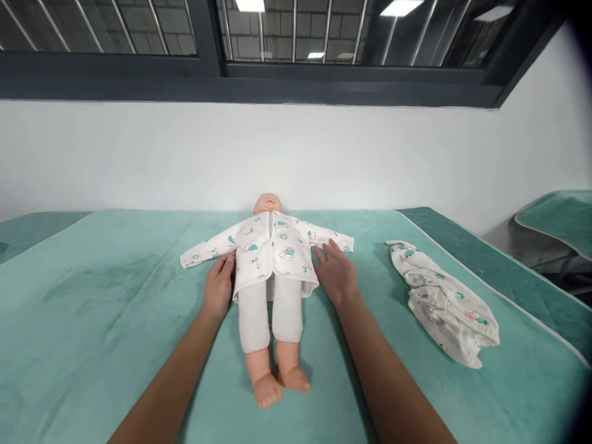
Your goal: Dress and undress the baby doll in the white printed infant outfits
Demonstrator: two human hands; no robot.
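Observation:
A baby doll (254,314) lies on its back, its head toward the wall and its bare feet toward me. Its white cloth legs show below a white printed jacket (252,250), which is on its body with both sleeves spread outward. The jacket's front edges meet at the chest and part slightly lower down. My left hand (219,288) rests at the jacket's left side under the sleeve, fingers extended and partly hidden. On the other side, my right hand (336,272) is open, fingers spread beside the jacket and just below the right sleeve. Neither hand visibly grips anything.
Crumpled printed baby trousers (446,302) lie to the right on the green padded surface (115,308). A white wall (296,154) stands behind, below a dark-framed window (296,83). Another green padded piece (559,219) is at the far right.

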